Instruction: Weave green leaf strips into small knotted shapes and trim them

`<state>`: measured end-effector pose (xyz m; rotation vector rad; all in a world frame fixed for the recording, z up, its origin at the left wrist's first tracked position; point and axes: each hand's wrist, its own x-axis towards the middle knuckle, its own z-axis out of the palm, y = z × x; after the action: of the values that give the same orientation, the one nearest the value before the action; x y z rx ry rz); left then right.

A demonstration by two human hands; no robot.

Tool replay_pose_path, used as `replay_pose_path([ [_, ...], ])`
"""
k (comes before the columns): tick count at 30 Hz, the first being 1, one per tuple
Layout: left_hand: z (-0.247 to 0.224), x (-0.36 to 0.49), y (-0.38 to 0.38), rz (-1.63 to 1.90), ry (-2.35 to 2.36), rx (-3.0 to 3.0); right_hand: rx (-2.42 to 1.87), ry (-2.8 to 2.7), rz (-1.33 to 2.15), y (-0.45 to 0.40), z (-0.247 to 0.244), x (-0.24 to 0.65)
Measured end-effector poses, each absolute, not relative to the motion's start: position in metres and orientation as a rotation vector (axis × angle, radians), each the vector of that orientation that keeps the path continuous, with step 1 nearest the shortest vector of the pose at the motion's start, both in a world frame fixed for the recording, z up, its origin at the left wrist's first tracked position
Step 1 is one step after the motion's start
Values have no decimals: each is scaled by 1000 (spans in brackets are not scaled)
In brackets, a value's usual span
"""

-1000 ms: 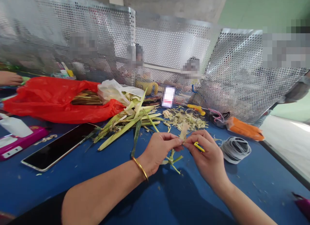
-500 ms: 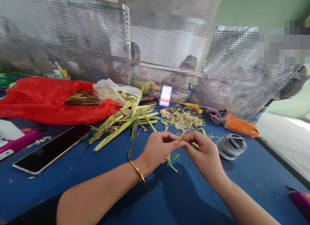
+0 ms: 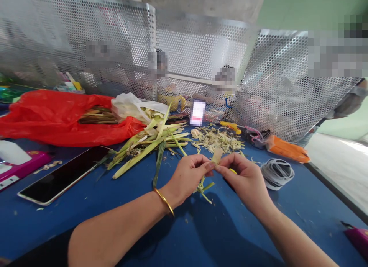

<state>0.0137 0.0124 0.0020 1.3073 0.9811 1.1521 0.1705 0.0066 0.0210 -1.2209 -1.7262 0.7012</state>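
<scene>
Between thumb and fingers, my left hand pinches a pale green piece of leaf. My right hand is closed on the same piece from the other side, its fingertips almost touching the left ones. A gold bangle circles my left wrist. Under the hands hang or lie green leaf strips; whether they join the held piece I cannot tell. A small yellow item shows beside my right fingers, mostly hidden. Just beyond lies a heap of leaf trimmings, with long leaves to its left.
A red plastic bag and a black-screened phone lie left. Purple power strip at the left edge. A lit phone leans at the perforated metal screen. To the right are grey cord and an orange packet.
My fingertips have drawn slightly apart, and more of the pale leaf piece now stands up between them. The heap and the other items stay where they were.
</scene>
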Motion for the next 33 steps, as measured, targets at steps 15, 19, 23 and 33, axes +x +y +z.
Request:
replay_pose_path([
  [15,9,13,13,1160,983,1068,-970,-1901,505,7,20,172],
  [19,9,13,13,1167,943,1019,-872,-2136,143,5,18,175],
  [23,10,14,10,1164,934,1022,-832,-2196,-172,6,18,176],
  [33,6,13,12,1178,957,1049,-820,-2276,-492,8,16,181],
])
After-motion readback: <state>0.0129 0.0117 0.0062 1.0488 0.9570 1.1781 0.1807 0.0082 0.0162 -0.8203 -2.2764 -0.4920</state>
